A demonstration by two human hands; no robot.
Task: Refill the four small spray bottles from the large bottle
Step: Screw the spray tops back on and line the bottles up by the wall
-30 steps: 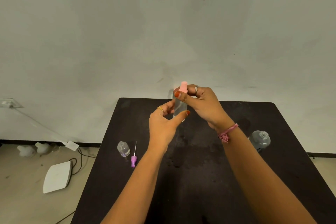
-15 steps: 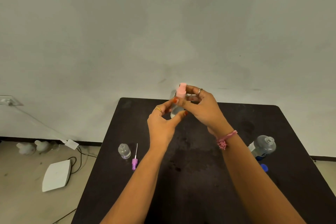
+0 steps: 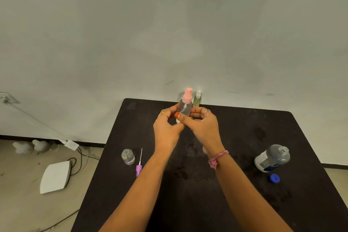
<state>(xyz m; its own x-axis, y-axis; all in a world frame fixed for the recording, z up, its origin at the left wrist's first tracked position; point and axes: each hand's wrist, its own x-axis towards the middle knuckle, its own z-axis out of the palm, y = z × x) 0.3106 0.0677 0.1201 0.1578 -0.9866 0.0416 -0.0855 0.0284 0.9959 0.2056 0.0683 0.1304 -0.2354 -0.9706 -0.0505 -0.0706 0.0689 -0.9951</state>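
Note:
Both hands hold a small clear spray bottle with a pink spray cap point(image 3: 185, 104) upright above the far middle of the black table point(image 3: 235, 203). My left hand point(image 3: 166, 128) grips its lower body from the left. My right hand point(image 3: 202, 125) curls round it from the right, thumb across the front. Behind it a second small bottle with a white sprayer point(image 3: 197, 99) stands at the table's far edge. At the left stands an uncapped small clear bottle point(image 3: 128, 156), with a purple spray head and tube point(image 3: 139, 165) lying beside it. The large clear bottle point(image 3: 272, 158) stands uncapped at the right, its blue cap point(image 3: 274, 178) in front.
A grey wall rises right behind the table. On the floor at the left lie a white flat device point(image 3: 55, 176), black cables point(image 3: 79, 158) and some pale objects point(image 3: 31, 146) by the wall.
My right hand has come down from the pink cap to the bottle's body. The bottle with the white sprayer behind has come into sight.

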